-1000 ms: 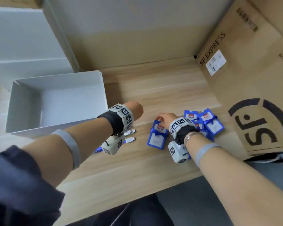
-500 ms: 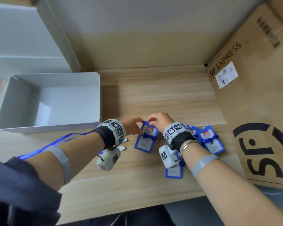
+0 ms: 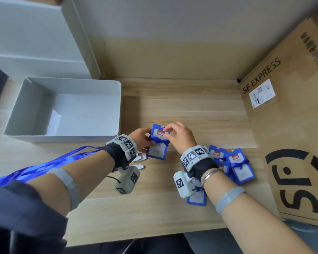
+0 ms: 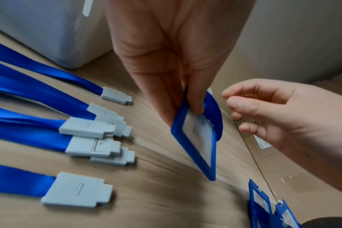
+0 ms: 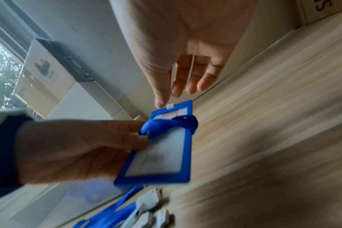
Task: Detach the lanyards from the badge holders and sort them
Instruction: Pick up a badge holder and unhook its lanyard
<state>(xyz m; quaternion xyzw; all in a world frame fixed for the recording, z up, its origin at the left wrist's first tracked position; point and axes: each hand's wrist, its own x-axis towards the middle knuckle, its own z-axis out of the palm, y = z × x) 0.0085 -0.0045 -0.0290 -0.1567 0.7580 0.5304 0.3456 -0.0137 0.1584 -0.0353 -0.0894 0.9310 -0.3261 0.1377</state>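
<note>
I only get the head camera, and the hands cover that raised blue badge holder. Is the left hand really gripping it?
Observer: Yes; the right wrist view shows the left hand pinching the badge holder by its side edge.
Visitor: And the right hand?
Observer: It holds nothing; its thumb tip hovers by the white tab on top.
Visitor: What's under the left wrist?
Observer: Detached lanyards, their grey clips lying on the table.

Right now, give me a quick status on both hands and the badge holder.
Left hand grips badge holder, lanyard wrapped round it. Right hand open, fingertips at its top clip, no grip yet. Detached lanyards lie beside; nothing blocking.
</note>
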